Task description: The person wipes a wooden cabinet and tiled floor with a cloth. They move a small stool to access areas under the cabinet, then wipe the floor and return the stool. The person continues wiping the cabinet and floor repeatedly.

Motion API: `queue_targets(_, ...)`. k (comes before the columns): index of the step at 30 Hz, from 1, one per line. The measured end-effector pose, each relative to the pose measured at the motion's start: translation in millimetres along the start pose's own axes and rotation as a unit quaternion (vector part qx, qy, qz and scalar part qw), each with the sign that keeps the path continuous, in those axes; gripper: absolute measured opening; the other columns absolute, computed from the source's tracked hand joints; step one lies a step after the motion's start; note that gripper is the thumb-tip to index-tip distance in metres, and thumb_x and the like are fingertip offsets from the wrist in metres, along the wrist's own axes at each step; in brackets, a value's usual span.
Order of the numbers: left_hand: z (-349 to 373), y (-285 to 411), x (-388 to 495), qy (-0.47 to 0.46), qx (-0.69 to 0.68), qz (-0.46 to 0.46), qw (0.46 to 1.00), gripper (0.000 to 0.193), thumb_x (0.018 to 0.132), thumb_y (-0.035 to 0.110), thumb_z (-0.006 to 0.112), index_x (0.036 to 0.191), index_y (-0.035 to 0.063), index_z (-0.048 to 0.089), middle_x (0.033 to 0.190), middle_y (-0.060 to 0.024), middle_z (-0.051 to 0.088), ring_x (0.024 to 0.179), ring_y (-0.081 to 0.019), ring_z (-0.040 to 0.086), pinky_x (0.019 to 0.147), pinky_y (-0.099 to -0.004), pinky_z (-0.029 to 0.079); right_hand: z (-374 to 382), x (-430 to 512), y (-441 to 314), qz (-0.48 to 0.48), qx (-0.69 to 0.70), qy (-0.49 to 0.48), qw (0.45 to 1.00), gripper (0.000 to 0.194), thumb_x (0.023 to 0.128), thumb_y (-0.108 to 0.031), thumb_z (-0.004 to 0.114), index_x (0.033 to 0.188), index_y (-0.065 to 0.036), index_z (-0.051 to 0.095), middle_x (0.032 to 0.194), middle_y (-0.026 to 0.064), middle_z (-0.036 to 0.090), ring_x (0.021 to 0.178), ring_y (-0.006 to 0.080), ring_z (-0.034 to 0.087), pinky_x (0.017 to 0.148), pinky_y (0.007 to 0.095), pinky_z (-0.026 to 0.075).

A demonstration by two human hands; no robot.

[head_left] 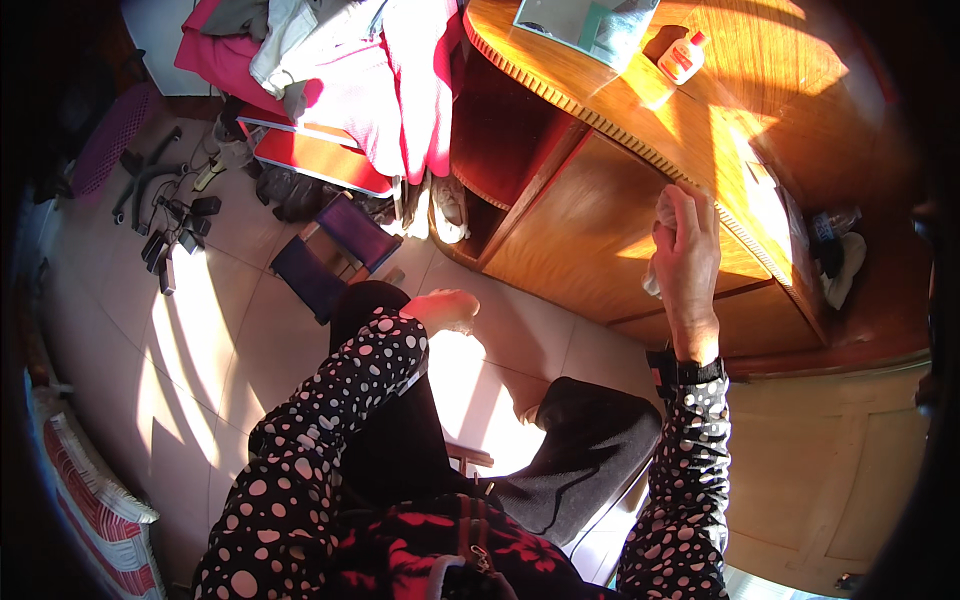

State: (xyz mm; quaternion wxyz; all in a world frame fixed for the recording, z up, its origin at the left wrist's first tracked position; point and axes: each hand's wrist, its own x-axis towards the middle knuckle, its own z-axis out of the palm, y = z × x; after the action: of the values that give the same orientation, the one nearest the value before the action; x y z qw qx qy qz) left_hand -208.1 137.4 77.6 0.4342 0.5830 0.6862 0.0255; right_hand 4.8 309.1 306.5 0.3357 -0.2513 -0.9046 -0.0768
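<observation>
My right hand (688, 244) is raised at the edge of the wooden cabinet (592, 202), its fingers closed on a pale crumpled cloth or tissue (651, 277), part of which hangs below them. Over my knee, my left hand (444, 309) rests in bright light; its fingers look curled, and whether anything is in them cannot be told. On the cabinet top stand a white bottle with a red cap (682, 58) and a glass-like framed panel (585, 28).
Pink cloth and clothes (360, 90) cover a red stand on the left. A blue folding stool (337, 251) is on the tiled floor, with black adapters and cables (176, 240) beyond it. A plastic bottle (836, 223) lies right of the cabinet.
</observation>
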Motion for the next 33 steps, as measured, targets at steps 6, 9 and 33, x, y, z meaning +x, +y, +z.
queue_targets(6, 9, 2, 1, 0.058, -0.224, 0.112, 0.966, 0.047, 0.090, 0.021, 0.063, 0.132, 0.0009, 0.057, 0.121, -0.0139, 0.067, 0.116, -0.0315, 0.062, 0.103, -0.0400, 0.045, 13, -106, -34, 0.437, 0.540, -0.081, 0.715, 0.018, 0.092, 0.002, 0.051, 0.111, 0.003, 0.053, 0.094, 0.0094, 0.063, 0.081, 0.0167, 0.061, 0.079, 0.0303, 0.052)
queue_targets(9, 2, 33, -2, -0.013, -0.440, 0.167, 0.882, 0.039, 0.093, 0.014, 0.060, 0.126, -0.0079, 0.056, 0.114, -0.0118, 0.068, 0.105, -0.0190, 0.064, 0.093, -0.0290, 0.049, 26, -141, -43, 0.511, 0.690, -0.013, 0.512, 0.025, 0.096, -0.006, 0.050, 0.115, 0.005, 0.062, 0.108, 0.0120, 0.069, 0.098, 0.0218, 0.065, 0.092, 0.0321, 0.049)
queue_targets(33, -15, 40, -8, 0.055, -0.789, 0.229, 0.567, 0.049, 0.103, 0.039, 0.052, 0.132, 0.0002, 0.058, 0.122, -0.0120, 0.068, 0.113, -0.0255, 0.064, 0.101, -0.0402, 0.048, 101, -206, -38, 0.636, 0.681, 0.004, 0.362, 0.030, 0.095, -0.016, 0.059, 0.119, 0.000, 0.062, 0.109, 0.0087, 0.069, 0.102, 0.0224, 0.065, 0.094, 0.0374, 0.050)
